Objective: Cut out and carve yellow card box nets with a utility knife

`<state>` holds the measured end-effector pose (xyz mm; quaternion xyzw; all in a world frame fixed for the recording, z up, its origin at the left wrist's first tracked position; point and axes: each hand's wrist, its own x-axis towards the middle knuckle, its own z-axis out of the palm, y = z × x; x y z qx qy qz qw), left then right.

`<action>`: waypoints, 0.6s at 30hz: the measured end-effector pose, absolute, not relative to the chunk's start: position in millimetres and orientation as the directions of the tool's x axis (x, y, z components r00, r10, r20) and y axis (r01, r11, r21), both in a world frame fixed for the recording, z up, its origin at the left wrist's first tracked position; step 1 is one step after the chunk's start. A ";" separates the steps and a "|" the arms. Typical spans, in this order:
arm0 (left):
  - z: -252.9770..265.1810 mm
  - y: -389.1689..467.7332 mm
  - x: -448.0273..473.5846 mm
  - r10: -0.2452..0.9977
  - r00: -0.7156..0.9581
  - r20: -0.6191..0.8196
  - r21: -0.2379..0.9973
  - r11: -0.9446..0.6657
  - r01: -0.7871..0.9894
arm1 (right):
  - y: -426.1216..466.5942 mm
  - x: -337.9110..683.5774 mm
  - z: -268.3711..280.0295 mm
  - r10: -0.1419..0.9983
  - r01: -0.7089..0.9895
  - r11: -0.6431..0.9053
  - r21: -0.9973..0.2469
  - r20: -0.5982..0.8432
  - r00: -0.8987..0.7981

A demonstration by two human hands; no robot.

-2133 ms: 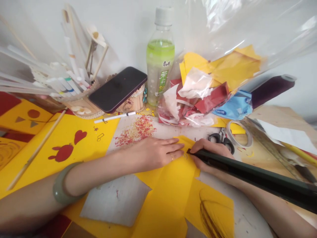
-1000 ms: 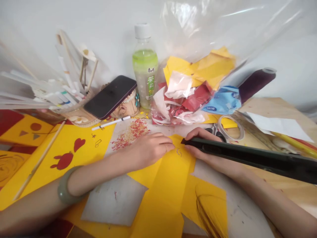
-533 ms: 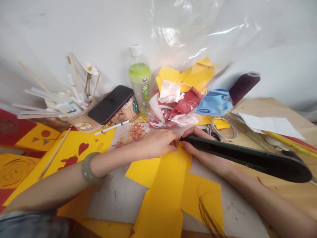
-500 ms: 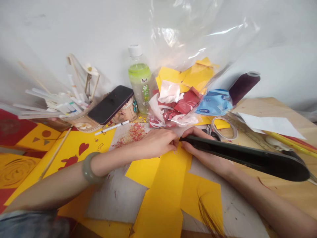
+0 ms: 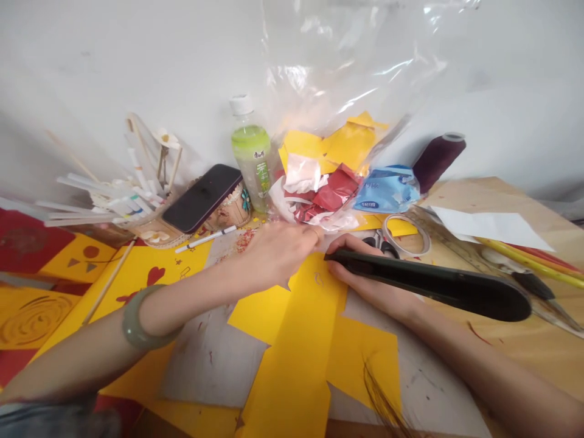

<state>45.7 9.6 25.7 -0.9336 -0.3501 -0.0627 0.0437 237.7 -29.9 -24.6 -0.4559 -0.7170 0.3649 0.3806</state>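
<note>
My right hand (image 5: 360, 261) is wrapped round a long black tool (image 5: 429, 283) with a rounded near end. Its narrow tip lies over the far end of a yellow paper strip (image 5: 296, 347); I cannot tell its exact kind. My left hand (image 5: 278, 249), blurred, is beside that tip with the fingers curled together. What they hold, if anything, is hidden. A small pale mark (image 5: 318, 278) shows on the strip between the hands. More yellow paper pieces (image 5: 365, 350) lie under it on a grey board (image 5: 210, 359). Scissors (image 5: 387, 248) rest just beyond my right hand.
A clear bag (image 5: 337, 188) of red and yellow scraps leans on the wall, beside a green drink bottle (image 5: 250, 158). A phone (image 5: 203, 198) lies across baskets at left. Tape (image 5: 426, 237), tissues (image 5: 385, 190) and a thread cone (image 5: 438, 161) stand at right.
My left hand has drawn away from the tool's tip, to the left and back, uncovering the pale mark. My right hand keeps its grip. The view has shifted slightly.
</note>
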 end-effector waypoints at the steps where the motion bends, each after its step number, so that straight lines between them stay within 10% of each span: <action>1: 32.8 10.2 43.2 0.620 0.736 0.272 -0.057 -0.753 0.655 | -30.3 237.1 -23.3 0.936 0.391 0.307 -0.868 0.202 -0.287; 6: 75.9 18.8 37.7 0.352 0.584 0.732 -0.083 -0.804 0.589 | -30.4 236.6 -22.6 0.938 0.424 0.304 -0.853 0.191 -0.288; 13: 128.1 66.0 58.1 0.109 0.216 0.970 -0.050 -0.783 0.621 | -30.4 239.8 -27.8 0.934 0.426 0.300 -0.853 0.173 -0.311; 18: 154.5 94.5 65.2 0.362 0.198 0.911 0.168 -0.763 0.624 | -32.6 236.6 -21.0 0.938 0.429 0.281 -0.859 0.152 -0.310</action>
